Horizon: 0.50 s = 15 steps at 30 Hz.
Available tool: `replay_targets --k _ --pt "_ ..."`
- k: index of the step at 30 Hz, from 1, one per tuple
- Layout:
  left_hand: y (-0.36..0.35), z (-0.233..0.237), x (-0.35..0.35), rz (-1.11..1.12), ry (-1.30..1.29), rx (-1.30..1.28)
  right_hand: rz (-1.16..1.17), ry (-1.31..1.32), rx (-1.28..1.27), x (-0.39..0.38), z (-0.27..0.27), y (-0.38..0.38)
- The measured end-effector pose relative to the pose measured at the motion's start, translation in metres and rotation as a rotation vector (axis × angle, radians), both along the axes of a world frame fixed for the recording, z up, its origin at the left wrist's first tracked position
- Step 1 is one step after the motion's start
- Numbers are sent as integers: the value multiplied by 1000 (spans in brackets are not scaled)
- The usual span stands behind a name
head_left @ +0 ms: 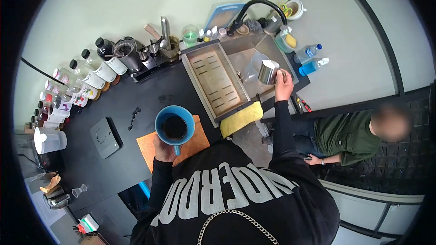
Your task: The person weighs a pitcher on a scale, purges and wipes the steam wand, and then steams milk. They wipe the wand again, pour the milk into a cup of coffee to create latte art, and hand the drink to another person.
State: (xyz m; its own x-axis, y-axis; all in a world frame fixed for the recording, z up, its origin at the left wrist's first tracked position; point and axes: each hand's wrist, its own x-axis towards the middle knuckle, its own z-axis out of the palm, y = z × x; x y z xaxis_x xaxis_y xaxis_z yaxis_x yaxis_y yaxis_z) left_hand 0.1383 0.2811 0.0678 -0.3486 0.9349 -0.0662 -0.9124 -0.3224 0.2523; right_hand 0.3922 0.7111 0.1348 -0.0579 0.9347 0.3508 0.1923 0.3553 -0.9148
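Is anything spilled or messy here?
Nothing looks spilled. The blue cup of dark coffee in the left hand sits level, and the right hand holds the shiny steel jug over the metal sink. Only the yellow cloth looks sloppy, drooping over the sink's front corner.

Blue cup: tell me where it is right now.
Head view: the blue cup sits in the left hand, above the orange cloth on the black counter, left of the sink.

— What is hidden at the left hand (164,149)?
— Its fingertips are covered by the blue cup (175,127).
— And at the right hand (284,86)?
— Its fingertips are lost behind the steel pitcher (268,71). Far from either hand's fingers, the labels on the bottles (95,70) cannot be read.
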Motion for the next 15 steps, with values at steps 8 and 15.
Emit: replay_targets --k 8,15 --pt "45 52 9 59 224 -150 158 210 -62 3 38 -31" --pt "81 105 15 38 306 -61 427 225 -11 -29 145 -92"
